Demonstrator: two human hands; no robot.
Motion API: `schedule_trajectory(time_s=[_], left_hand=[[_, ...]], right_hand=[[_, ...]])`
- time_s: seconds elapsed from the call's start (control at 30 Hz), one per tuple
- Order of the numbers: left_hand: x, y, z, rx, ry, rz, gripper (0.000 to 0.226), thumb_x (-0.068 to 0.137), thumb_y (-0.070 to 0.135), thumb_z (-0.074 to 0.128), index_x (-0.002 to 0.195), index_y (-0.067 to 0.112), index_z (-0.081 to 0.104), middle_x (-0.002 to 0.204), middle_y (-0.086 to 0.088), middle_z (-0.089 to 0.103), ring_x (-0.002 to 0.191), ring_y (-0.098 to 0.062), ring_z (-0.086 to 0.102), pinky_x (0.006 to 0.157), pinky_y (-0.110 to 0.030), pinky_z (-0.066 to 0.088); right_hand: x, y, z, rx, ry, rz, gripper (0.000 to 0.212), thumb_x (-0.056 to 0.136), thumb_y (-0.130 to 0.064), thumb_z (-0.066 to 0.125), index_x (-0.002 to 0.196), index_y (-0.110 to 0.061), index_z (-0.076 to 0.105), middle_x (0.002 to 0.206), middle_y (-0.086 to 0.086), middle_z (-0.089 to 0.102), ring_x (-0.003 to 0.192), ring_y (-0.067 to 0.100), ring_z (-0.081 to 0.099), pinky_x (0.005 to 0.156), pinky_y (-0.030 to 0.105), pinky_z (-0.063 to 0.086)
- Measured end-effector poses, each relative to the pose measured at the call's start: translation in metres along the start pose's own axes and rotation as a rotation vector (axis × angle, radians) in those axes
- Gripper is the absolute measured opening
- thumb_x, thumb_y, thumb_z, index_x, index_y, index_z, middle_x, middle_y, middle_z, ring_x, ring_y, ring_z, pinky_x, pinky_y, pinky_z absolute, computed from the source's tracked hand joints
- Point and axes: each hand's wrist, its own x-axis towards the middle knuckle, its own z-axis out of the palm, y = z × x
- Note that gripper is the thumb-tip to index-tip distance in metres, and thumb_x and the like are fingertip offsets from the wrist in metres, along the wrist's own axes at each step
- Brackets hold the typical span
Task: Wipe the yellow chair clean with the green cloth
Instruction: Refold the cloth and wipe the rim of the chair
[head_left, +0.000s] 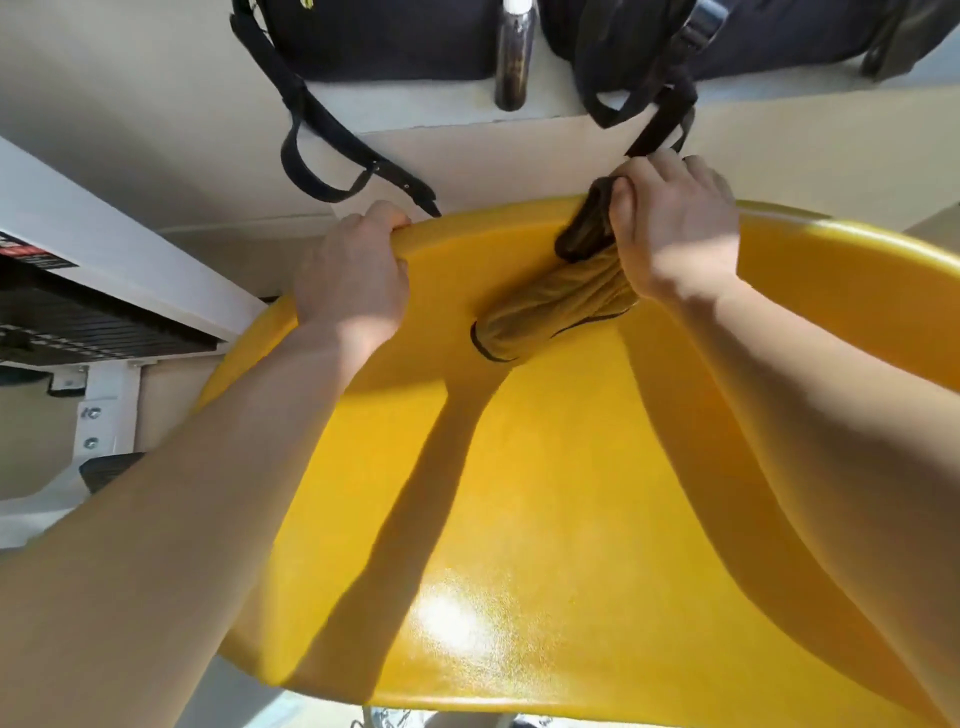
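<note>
The yellow plastic chair (545, 493) fills the lower part of the head view, its seat and backrest glossy in the sun. My left hand (353, 275) grips the top edge of the backrest at the left. My right hand (675, 223) is closed around the green cloth (550, 306), which looks olive-brown here and is bunched into a roll. The cloth is pressed against the backrest just below its top edge, with one end hanging down toward the seat. Both forearms reach across the seat and cast long shadows on it.
Behind the chair stands a white ledge (467, 104) carrying dark bags (374, 36) with black straps (332, 156) dangling near the chair's top edge. A dark bottle (514, 57) stands between the bags. A white frame with a black grille (93, 312) lies at the left.
</note>
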Motion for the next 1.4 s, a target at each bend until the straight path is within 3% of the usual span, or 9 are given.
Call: schedule_trajectory(time_s=[0.1, 0.17, 0.27, 0.47, 0.67, 0.97, 1.1, 1.27, 1.4], left_hand=[[0.005, -0.001, -0.001, 0.005, -0.033, 0.011, 0.035, 0.098, 0.018, 0.059, 0.132, 0.025, 0.051, 0.108, -0.006, 0.062, 0.086, -0.024, 0.057, 0.060, -0.033, 0.043], [0.005, 0.012, 0.008, 0.048, -0.020, 0.026, 0.044, 0.096, 0.015, 0.059, 0.137, 0.026, 0.048, 0.116, -0.009, 0.061, 0.099, -0.032, 0.059, 0.078, -0.043, 0.050], [0.003, 0.043, 0.027, 0.104, 0.054, 0.066, 0.058, 0.093, 0.013, 0.059, 0.146, 0.029, 0.043, 0.134, -0.008, 0.056, 0.124, -0.034, 0.052, 0.106, -0.050, 0.037], [0.003, 0.092, 0.044, 0.158, 0.052, 0.094, 0.067, 0.090, 0.015, 0.058, 0.151, 0.027, 0.031, 0.151, -0.008, 0.041, 0.143, -0.033, 0.031, 0.121, -0.055, 0.015], [0.001, 0.135, 0.050, 0.137, -0.005, 0.185, 0.077, 0.091, 0.023, 0.063, 0.155, 0.030, 0.022, 0.160, -0.008, 0.030, 0.149, -0.035, 0.021, 0.122, -0.054, 0.014], [-0.002, 0.188, 0.073, 0.193, 0.051, 0.286, 0.075, 0.089, 0.020, 0.062, 0.155, 0.031, 0.028, 0.160, -0.011, 0.032, 0.149, -0.038, 0.023, 0.119, -0.061, 0.020], [-0.009, 0.220, 0.079, 0.147, 0.062, 0.376, 0.070, 0.090, 0.017, 0.059, 0.153, 0.030, 0.033, 0.158, -0.010, 0.036, 0.148, -0.038, 0.026, 0.119, -0.056, 0.026], [-0.018, 0.257, 0.089, 0.124, 0.038, 0.431, 0.069, 0.092, 0.023, 0.060, 0.153, 0.032, 0.031, 0.159, -0.009, 0.034, 0.149, -0.040, 0.023, 0.118, -0.053, 0.028], [-0.021, 0.263, 0.092, 0.130, 0.039, 0.383, 0.070, 0.093, 0.029, 0.060, 0.155, 0.034, 0.027, 0.161, -0.007, 0.030, 0.150, -0.040, 0.019, 0.113, -0.053, 0.038]], right_hand=[[-0.008, 0.017, -0.008, -0.004, -0.005, 0.113, 0.047, 0.102, -0.036, 0.026, 0.120, -0.011, 0.061, 0.119, 0.015, 0.063, 0.111, 0.039, 0.054, 0.098, 0.047, 0.041], [-0.006, -0.008, -0.005, 0.006, -0.001, 0.074, 0.044, 0.099, -0.034, 0.028, 0.117, -0.011, 0.062, 0.116, 0.013, 0.065, 0.110, 0.037, 0.055, 0.102, 0.046, 0.038], [0.000, -0.056, 0.005, 0.052, -0.032, -0.062, 0.046, 0.095, -0.034, 0.028, 0.118, -0.017, 0.062, 0.119, 0.007, 0.066, 0.114, 0.033, 0.056, 0.108, 0.046, 0.035], [-0.006, -0.006, -0.001, 0.038, -0.053, -0.174, 0.040, 0.102, -0.035, 0.031, 0.129, -0.021, 0.056, 0.130, 0.005, 0.060, 0.122, 0.033, 0.052, 0.103, 0.045, 0.040], [-0.045, 0.123, -0.037, -0.159, 0.005, 0.425, 0.052, 0.093, -0.036, 0.025, 0.113, -0.010, 0.065, 0.115, 0.020, 0.064, 0.104, 0.042, 0.055, 0.095, 0.049, 0.044], [-0.028, 0.077, -0.022, -0.026, -0.044, 0.053, 0.043, 0.099, -0.040, 0.032, 0.126, -0.020, 0.059, 0.123, 0.008, 0.064, 0.117, 0.035, 0.056, 0.100, 0.045, 0.042], [-0.064, 0.145, -0.041, -0.119, -0.004, 0.196, 0.045, 0.100, -0.041, 0.030, 0.130, -0.020, 0.056, 0.129, 0.009, 0.060, 0.120, 0.035, 0.052, 0.100, 0.046, 0.040], [-0.127, 0.210, -0.062, -0.191, 0.061, 0.659, 0.045, 0.099, -0.040, 0.028, 0.127, -0.019, 0.058, 0.129, 0.011, 0.058, 0.119, 0.036, 0.050, 0.104, 0.051, 0.038], [-0.094, 0.184, -0.054, -0.176, 0.021, 0.565, 0.042, 0.099, -0.041, 0.033, 0.124, -0.018, 0.058, 0.126, 0.012, 0.061, 0.119, 0.038, 0.051, 0.107, 0.054, 0.034]])
